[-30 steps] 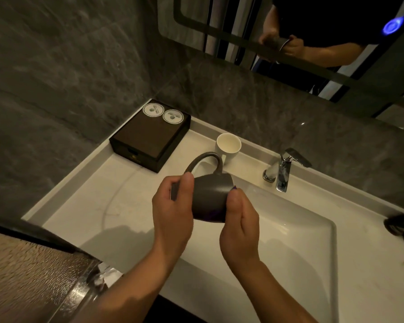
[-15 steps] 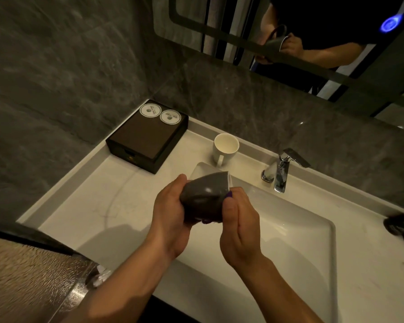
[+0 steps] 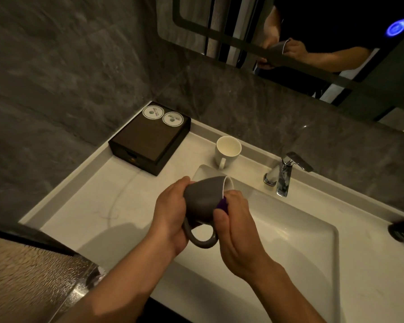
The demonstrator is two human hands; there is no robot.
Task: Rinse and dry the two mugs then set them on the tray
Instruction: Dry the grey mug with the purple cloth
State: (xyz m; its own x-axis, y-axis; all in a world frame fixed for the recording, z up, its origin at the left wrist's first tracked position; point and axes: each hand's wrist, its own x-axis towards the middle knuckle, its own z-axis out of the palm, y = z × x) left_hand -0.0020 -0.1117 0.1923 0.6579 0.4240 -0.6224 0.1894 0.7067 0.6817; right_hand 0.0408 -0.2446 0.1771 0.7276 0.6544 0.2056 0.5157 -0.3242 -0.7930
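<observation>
left hand point(image 3: 170, 213): cupping the base end of the grey mug point(image 3: 203, 197), fingers curled round it, carrying its weight.
right hand point(image 3: 233, 229): pinching a purple cloth point(image 3: 222, 203) against the mug's rim, fingers curled over it. Only a scrap is showing, so it could be a sponge.
grey mug: lying on its side between both hands, hanging over the near-left part of the sink point(image 3: 289, 252) and not touching it. Handle point(image 3: 201, 236) is hanging down toward the person.
axis: running from the left palm up and away to the rim, mouth pointing toward the tap point(image 3: 282, 176).
step: reading this as wiping the grey mug. No water is coming from the tap.
next move: looks like the left hand doing the turning about that axis and the right hand bringing the cloth.
white mug point(image 3: 228, 151): standing upright on the counter point(image 3: 91, 206) at the sink's back edge, left of the tap. It's straight beyond the grey rim, nearer the right fingers. Looks untouched.
dark box point(image 3: 149, 138): sitting in the far-left corner with two round paper discs on top. Can't tell if it's the tray.
</observation>
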